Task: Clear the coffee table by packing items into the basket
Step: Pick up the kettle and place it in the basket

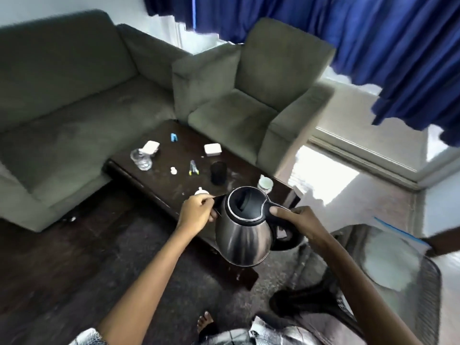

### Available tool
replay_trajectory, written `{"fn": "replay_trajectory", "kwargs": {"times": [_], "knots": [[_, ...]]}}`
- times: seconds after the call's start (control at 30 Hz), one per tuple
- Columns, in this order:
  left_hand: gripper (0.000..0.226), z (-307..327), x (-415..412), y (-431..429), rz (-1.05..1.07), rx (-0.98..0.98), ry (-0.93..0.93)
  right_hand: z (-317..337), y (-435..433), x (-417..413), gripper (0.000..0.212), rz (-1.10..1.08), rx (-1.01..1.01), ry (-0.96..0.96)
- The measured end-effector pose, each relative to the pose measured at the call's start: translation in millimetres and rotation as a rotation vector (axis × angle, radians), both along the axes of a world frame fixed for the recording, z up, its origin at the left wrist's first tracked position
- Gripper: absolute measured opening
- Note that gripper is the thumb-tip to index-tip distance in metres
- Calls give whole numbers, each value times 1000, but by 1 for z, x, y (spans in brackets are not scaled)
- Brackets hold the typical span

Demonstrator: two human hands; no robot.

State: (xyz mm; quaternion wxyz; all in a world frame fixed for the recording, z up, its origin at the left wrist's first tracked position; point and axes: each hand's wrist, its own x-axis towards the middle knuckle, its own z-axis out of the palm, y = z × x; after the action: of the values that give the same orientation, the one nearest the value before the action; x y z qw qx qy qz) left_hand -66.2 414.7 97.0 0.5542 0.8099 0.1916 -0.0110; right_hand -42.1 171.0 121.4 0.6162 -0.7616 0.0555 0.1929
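Observation:
A stainless steel kettle [245, 239] with a black rim and handle hangs in the air over the near end of the dark wooden coffee table [163, 181]. My right hand [298, 221] grips its handle, thumb on top. At the spout side, my left hand [196, 214] holds a black part of the kettle. A dark mesh basket [429, 307] stands at the lower right with something white lying inside it. On the table lie a clear plastic bottle [140, 158], two white boxes [150, 147] [212, 149], a black cup [218, 172], pens [193, 168] and a white cup [265, 183].
A grey sofa [64, 95] runs along the left and a grey armchair [251, 105] stands behind the table. Blue curtains [348, 33] hang at the back. Another person's arm [441, 242] enters at the right edge. My foot [205, 322] rests on the dark floor below.

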Motion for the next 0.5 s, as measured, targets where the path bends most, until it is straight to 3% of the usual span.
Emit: {"fn": "replay_trajectory", "kwargs": {"times": [0.07, 0.17, 0.33, 0.5], "knots": [[24, 1, 1, 36, 20, 14, -1, -2, 35, 7, 55, 78, 15, 24], [24, 3, 7, 85, 32, 45, 3, 2, 85, 23, 36, 142, 47, 32], [26, -3, 28, 159, 39, 93, 39, -1, 161, 54, 57, 331, -53, 53], [27, -19, 65, 229, 37, 85, 92, -21, 230, 95, 50, 324, -122, 60]]}}
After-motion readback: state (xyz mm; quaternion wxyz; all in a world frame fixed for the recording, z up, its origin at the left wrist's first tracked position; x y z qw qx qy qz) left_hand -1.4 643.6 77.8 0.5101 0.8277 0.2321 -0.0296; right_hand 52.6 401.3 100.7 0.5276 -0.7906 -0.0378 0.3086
